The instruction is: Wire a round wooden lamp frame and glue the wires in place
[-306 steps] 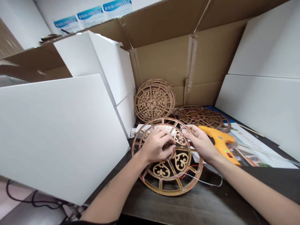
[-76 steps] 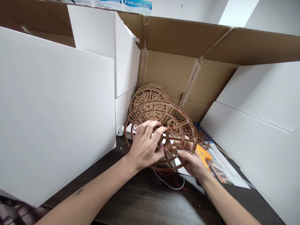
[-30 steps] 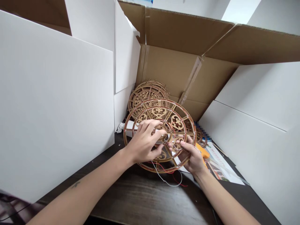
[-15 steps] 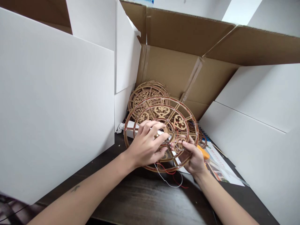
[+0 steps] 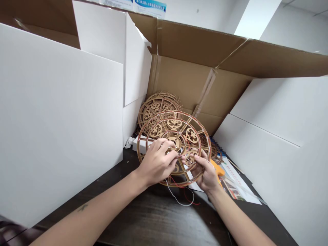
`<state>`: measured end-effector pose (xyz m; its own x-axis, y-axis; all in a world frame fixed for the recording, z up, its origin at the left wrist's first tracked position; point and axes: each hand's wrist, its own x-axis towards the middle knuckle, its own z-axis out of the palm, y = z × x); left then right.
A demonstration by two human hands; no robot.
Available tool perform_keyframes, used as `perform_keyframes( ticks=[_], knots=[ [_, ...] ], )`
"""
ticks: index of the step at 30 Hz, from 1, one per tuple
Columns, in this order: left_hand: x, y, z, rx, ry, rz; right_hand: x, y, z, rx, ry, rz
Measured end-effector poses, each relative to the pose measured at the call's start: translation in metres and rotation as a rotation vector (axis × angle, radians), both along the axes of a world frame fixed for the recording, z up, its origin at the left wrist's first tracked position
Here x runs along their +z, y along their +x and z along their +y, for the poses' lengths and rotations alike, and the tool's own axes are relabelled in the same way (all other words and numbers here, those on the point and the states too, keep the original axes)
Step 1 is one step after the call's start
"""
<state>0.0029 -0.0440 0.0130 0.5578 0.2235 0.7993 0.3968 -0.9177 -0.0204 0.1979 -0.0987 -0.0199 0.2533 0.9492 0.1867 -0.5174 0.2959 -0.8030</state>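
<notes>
My hands hold up a round laser-cut wooden openwork disc [image 5: 174, 123], tilted, with heart-like scroll cutouts and thin red wire along its ribs. My left hand [image 5: 157, 162] grips its central hub from the near left. My right hand [image 5: 202, 169] pinches the ribs beside the hub, its fingertips close to my left fingers. White and red wires [image 5: 179, 198] hang below the disc. Behind it leans a stack of similar wooden discs [image 5: 159, 110]. An orange glue gun [image 5: 217, 169] lies past my right hand, mostly hidden.
White foam boards [image 5: 58, 112] stand along the left and others [image 5: 269, 143] along the right. An opened cardboard box [image 5: 197, 82] stands behind. A printed sheet [image 5: 239, 186] lies on the dark wooden table [image 5: 153, 222] at right.
The disc has tilted back slightly and sits a little lower. My hands have drawn closer around its hub. The view has shifted slightly.
</notes>
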Motion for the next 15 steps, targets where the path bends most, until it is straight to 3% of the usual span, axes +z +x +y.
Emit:
perform_keyframes(
  ticks=[15],
  knots=[
    [0.0022,-0.001,0.0005,-0.044,-0.041,0.104,0.0059,0.0039,0.0017,-0.037,-0.044,0.019]
  ],
)
